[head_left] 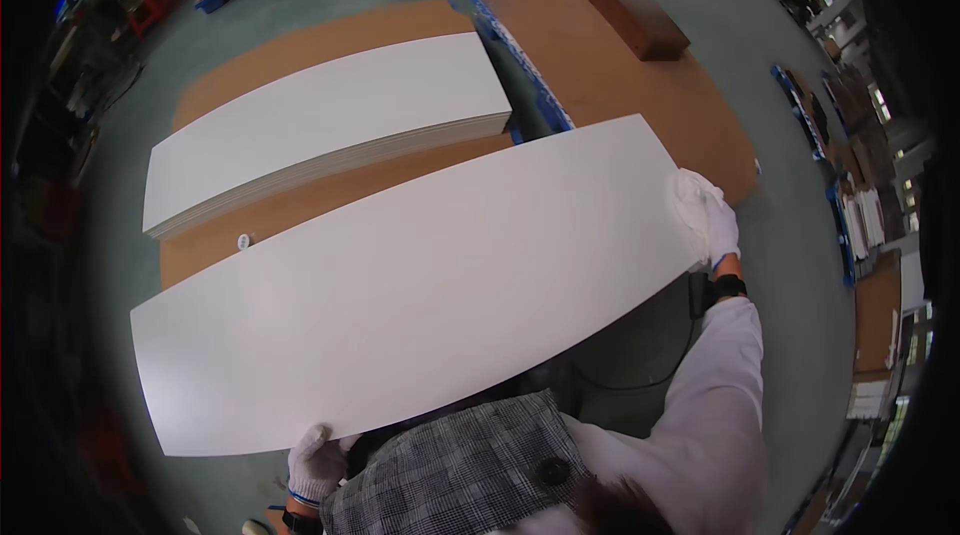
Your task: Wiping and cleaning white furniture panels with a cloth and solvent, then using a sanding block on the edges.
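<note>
A long white panel [420, 285] stretches across the middle of the view, lifted clear of the floor. My left hand [318, 463], in a white glove, grips its near edge at the lower left. At the panel's right end my right hand [708, 220], also gloved in white, holds a white cloth pressed against the top surface. A dark watch sits on my right wrist. My white sleeve and a checked grey garment fill the lower middle.
A stack of white panels [320, 130] lies on a brown board [330, 45] behind. To the right, another brown board [620, 85] carries a dark brown box [640, 20]. Blue pallets [520, 55] edge the boards. Shelving and stacked material [870, 225] line the right side.
</note>
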